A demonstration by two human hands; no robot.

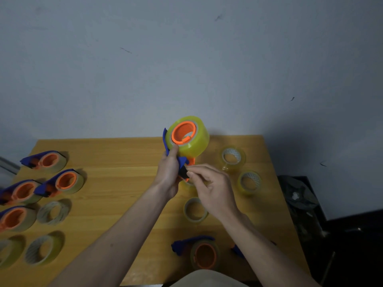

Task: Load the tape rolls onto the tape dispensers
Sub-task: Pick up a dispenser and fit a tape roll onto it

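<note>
Both hands are working: my left hand [169,170] is gripping the dispenser [182,162] steady while my right hand [209,186] is pinching the tape end toward its cutter.

My left hand [169,172] and right hand [209,188] are bare, with no gloves, rings or watch. Both forearms show uncovered to the bottom edge, no sleeves reaching them. A strip of pale beige clothing [207,278] sits at the lower edge, between my arms.
</note>
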